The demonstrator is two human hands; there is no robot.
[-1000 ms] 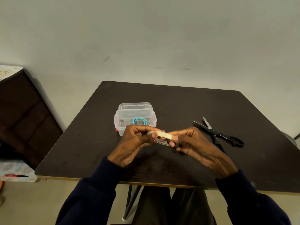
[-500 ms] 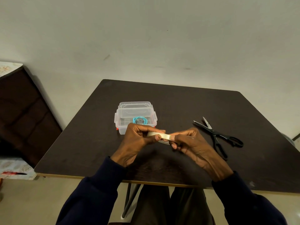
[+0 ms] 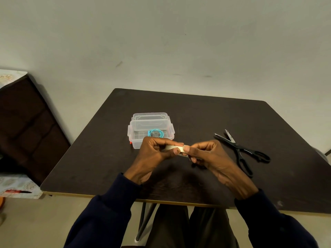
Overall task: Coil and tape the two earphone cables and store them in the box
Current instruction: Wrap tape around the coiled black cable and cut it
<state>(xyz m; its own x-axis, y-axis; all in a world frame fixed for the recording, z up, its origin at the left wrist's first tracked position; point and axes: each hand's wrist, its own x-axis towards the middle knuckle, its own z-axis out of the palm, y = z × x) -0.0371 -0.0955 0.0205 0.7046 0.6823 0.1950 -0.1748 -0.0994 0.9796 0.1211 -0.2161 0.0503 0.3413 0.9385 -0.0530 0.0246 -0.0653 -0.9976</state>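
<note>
A clear plastic box (image 3: 133, 138) stands open on the dark table (image 3: 197, 119), its lid tipped up behind it. Inside lies a coiled turquoise earphone cable (image 3: 156, 132). Just in front of the box, both hands hold a roll of pale tape (image 3: 174, 147) above the table. My left hand (image 3: 154, 153) grips the roll from the left, its thumb on the tape's edge. My right hand (image 3: 207, 154) pinches the roll's right end with thumb and fingers. A second earphone cable is not visible.
Black scissors (image 3: 241, 151) lie open on the table to the right of my hands. A dark wooden cabinet (image 3: 26, 126) stands left of the table. The wall runs close behind the table's far edge.
My hands have shifted slightly on the tape roll, the right thumb now meeting the left thumb on it. Box, cable and scissors have not moved.
</note>
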